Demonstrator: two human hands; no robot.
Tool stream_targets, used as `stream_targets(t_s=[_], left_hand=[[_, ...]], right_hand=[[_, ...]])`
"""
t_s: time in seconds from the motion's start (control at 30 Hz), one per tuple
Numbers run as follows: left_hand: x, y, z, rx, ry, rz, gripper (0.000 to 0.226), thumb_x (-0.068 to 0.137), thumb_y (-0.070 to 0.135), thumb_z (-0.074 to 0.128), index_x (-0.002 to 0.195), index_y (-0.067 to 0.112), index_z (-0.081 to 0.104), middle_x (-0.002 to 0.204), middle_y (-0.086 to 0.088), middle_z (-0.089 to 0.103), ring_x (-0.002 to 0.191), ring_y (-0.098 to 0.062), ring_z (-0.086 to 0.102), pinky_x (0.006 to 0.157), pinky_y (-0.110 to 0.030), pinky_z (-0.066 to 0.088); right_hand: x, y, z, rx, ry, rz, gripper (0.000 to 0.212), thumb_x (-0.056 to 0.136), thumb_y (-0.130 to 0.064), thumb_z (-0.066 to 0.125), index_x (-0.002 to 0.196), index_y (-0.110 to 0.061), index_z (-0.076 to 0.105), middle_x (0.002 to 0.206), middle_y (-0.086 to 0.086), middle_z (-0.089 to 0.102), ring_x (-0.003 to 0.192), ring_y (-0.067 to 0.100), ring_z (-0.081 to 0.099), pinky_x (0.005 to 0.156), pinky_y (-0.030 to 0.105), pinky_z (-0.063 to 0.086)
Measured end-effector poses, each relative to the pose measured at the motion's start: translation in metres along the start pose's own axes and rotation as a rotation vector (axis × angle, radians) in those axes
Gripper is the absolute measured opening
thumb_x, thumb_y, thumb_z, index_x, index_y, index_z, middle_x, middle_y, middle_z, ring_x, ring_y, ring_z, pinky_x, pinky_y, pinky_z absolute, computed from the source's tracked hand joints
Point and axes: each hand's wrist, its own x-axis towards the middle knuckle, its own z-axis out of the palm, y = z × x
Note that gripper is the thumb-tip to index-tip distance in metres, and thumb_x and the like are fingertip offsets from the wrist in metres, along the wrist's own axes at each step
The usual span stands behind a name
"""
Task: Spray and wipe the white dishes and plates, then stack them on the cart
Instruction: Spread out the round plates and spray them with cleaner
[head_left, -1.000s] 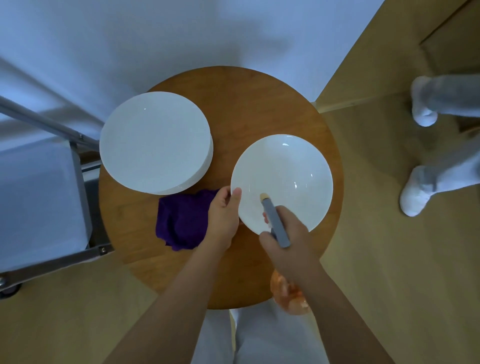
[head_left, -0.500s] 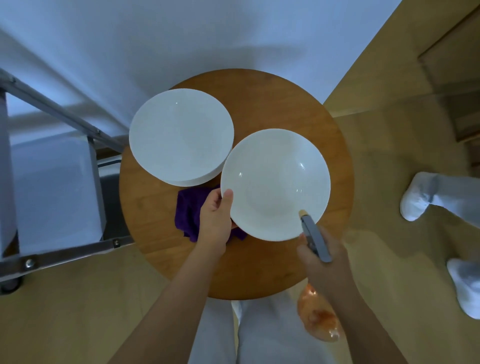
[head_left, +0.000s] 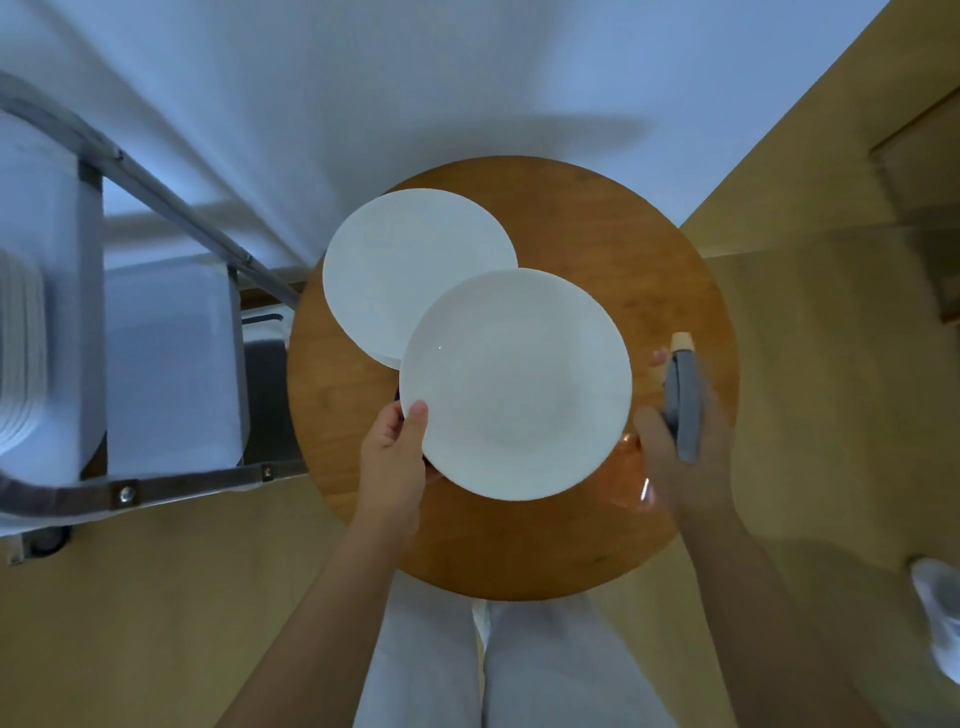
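My left hand (head_left: 392, 465) pinches the near-left rim of a white dish (head_left: 517, 384), thumb on top, and holds it lifted over the round wooden table (head_left: 613, 223). The dish overlaps a stack of white plates (head_left: 410, 265) at the table's back left. My right hand (head_left: 680, 457) grips a spray bottle (head_left: 681, 400) with a grey head and an orange body, to the right of the dish. The purple cloth is almost wholly hidden under the dish. On the cart (head_left: 171, 358) at the left, more white plates (head_left: 18, 353) stand at the frame's edge.
The cart's metal frame (head_left: 156, 491) runs close to the table's left side. A white wall rises behind the table. Wooden floor lies to the right, with another person's white sock (head_left: 940, 618) at the far right. My white trousers (head_left: 478, 670) are below the table.
The left hand has lifted the dish up and leftwards, so it now covers the cloth and part of the plate stack. The right hand carried the spray bottle out to the dish's right.
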Motion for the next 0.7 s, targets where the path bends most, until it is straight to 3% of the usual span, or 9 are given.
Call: stream_targets(t_s=[0.03, 0.1, 0.27, 0.43, 0.57, 0.7], left_hand=[[0.001, 0.003, -0.003, -0.007, 0.010, 0.001, 0.016, 0.100, 0.026, 0.045, 0.093, 0.030, 0.059, 0.077, 0.024, 0.070, 0.073, 0.003, 0.067, 0.053, -0.018, 0.053], [0.002, 0.008, -0.006, -0.012, 0.047, 0.003, 0.015, 0.099, 0.026, 0.046, 0.093, 0.030, 0.059, 0.080, 0.020, 0.070, 0.076, -0.002, 0.067, 0.053, -0.017, 0.052], [0.004, 0.016, -0.014, 0.021, 0.115, 0.023, 0.012, 0.098, 0.028, 0.048, 0.092, 0.029, 0.058, 0.093, 0.014, 0.067, 0.089, -0.010, 0.065, 0.059, -0.020, 0.055], [0.002, 0.019, -0.027, 0.030, 0.163, 0.011, 0.012, 0.098, 0.029, 0.047, 0.093, 0.033, 0.056, 0.099, 0.013, 0.063, 0.094, -0.012, 0.062, 0.070, -0.030, 0.057], [-0.002, 0.018, -0.040, -0.063, 0.174, -0.045, 0.010, 0.098, 0.028, 0.048, 0.097, 0.032, 0.058, 0.102, 0.010, 0.065, 0.093, -0.014, 0.063, 0.063, -0.027, 0.058], [-0.004, 0.018, -0.048, -0.137, 0.188, -0.100, 0.014, 0.097, 0.023, 0.049, 0.110, 0.024, 0.056, 0.109, 0.004, 0.064, 0.096, -0.018, 0.063, 0.060, -0.024, 0.058]], right_hand=[[0.003, 0.003, 0.005, -0.020, -0.024, 0.025, 0.012, 0.089, -0.010, 0.059, 0.096, -0.011, 0.048, 0.066, -0.004, 0.044, 0.057, 0.012, 0.043, 0.060, 0.025, 0.044], [0.012, 0.009, 0.016, -0.048, -0.069, 0.071, 0.016, 0.090, -0.017, 0.058, 0.100, -0.016, 0.045, 0.073, -0.014, 0.043, 0.062, 0.004, 0.043, 0.059, 0.008, 0.041], [0.040, 0.023, 0.039, -0.129, -0.012, -0.170, 0.018, 0.090, -0.029, 0.058, 0.092, -0.017, 0.045, 0.069, -0.005, 0.044, 0.056, 0.012, 0.045, 0.056, 0.020, 0.044], [0.067, 0.034, 0.051, -0.136, -0.010, -0.144, 0.031, 0.087, -0.058, 0.049, 0.105, -0.034, 0.040, 0.072, -0.016, 0.046, 0.064, 0.001, 0.052, 0.056, 0.009, 0.039], [0.084, 0.038, 0.056, -0.075, 0.072, -0.096, 0.056, 0.082, -0.063, 0.053, 0.120, -0.024, 0.041, 0.076, -0.019, 0.048, 0.069, -0.004, 0.053, 0.060, 0.005, 0.039], [0.089, 0.041, 0.056, -0.036, 0.104, -0.075, 0.066, 0.079, -0.058, 0.061, 0.126, -0.016, 0.042, 0.076, -0.013, 0.049, 0.068, -0.003, 0.052, 0.068, 0.005, 0.042]])
